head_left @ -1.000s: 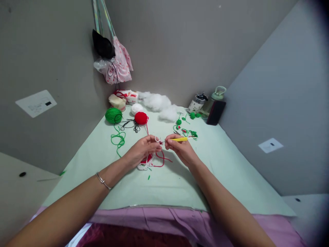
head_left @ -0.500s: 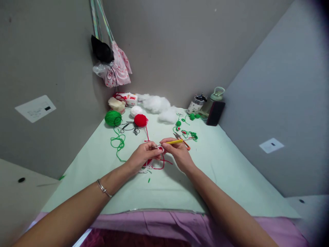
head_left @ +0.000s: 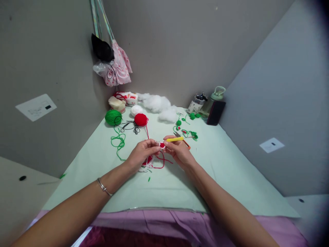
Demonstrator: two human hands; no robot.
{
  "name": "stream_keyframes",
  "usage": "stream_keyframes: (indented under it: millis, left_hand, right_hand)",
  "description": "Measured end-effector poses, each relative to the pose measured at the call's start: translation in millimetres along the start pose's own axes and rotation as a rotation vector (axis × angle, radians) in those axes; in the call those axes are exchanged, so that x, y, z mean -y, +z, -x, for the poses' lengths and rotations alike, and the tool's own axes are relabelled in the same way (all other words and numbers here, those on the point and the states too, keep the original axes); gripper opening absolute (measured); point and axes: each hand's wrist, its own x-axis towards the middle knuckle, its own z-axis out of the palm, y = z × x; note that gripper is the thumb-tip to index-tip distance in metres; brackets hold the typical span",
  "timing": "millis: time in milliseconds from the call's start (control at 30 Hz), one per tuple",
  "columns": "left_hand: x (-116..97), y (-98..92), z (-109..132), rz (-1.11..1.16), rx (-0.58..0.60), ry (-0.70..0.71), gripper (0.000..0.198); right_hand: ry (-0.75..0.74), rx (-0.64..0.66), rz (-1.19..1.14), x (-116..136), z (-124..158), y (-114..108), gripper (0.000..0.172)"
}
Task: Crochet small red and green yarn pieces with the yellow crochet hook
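Note:
Between my hands is a small round crochet piece (head_left: 162, 145), red in the middle with a white edge. My left hand (head_left: 144, 151) pinches its left side. A yellow-handled crochet hook (head_left: 175, 139) lies across the fingers of my right hand (head_left: 178, 151), which also touches the piece's right side. The hook's thin tip points left, over the top of the piece. Loose red and white yarn (head_left: 147, 166) lies on the table under my hands. Orange-handled scissors (head_left: 187, 144) are partly hidden behind my right hand.
At the back left sit a green yarn ball (head_left: 113, 117), a red yarn ball (head_left: 141, 119) and a white yarn ball (head_left: 136, 110). White stuffing (head_left: 155, 103) lies along the back wall. Small green crochet pieces (head_left: 192, 134), a phone (head_left: 216, 113) and a bottle (head_left: 218, 94) are on the right.
The crochet piece has turned so its red middle faces me. My right fingers have shifted onto its edge, and the yellow hook lies more level.

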Motion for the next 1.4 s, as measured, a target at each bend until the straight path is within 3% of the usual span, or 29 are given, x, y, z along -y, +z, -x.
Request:
stream_keyframes:
  millis: [167,300,500,700,767,833,967,1067,1167,1300,1400]
  left_hand:
    - [-4.6,-3.9,-0.7,-0.036,-0.004,0.009,0.038]
    - [-22.9,-26.8,-9.4,-0.052,-0.119,0.095,0.044]
    - [-51.2,-70.0,-20.9,-0.138,-0.273,0.178,0.047]
    - [-56.2,-87.1,-23.3,-0.264,-0.341,0.208,0.044]
    - [-55.8,-91.5,-25.2,-0.288,-0.389,0.243,0.043]
    - [-55.0,-95.8,-27.8,-0.304,-0.463,0.301,0.04]
    - [-52.5,-100.1,-31.6,-0.367,-0.543,0.391,0.033]
    - [-49.1,-94.7,-30.5,-0.46,-0.556,0.404,0.028]
    - [-43.0,-77.1,-25.0,-0.513,-0.539,0.406,0.023]
    - [-30.1,-35.3,-10.6,-0.475,-0.345,0.338,0.026]
    - [-20.6,-3.9,1.3,-0.399,-0.175,0.255,0.033]
  right_hand:
    - [-0.005,-0.002,-0.096,2.6,0.4,0.4,0.04]
    - [-0.089,-0.028,-0.222,19.1,1.4,-11.0,0.037]
    - [-0.3,-0.059,-0.452,59.5,3.9,-42.2,0.04]
    - [-0.541,-0.1,-0.696,99.0,26.5,-81.0,0.046]
    - [-0.595,-0.214,-0.8,109.4,36.9,-98.1,0.046]
    - [-0.607,-0.283,-0.801,116.5,42.3,-115.4,0.044]
    - [-0.6,-0.357,-0.53,113.9,30.8,-134.7,0.041]
    - [-0.523,-0.364,-0.289,95.0,13.2,-123.1,0.034]
    - [-0.455,-0.32,-0.102,69.6,2.6,-90.1,0.032]
    - [-0.378,-0.229,0.075,42.7,6.8,-37.4,0.024]
    - [-0.345,-0.157,0.161,31.8,15.4,-10.5,0.022]
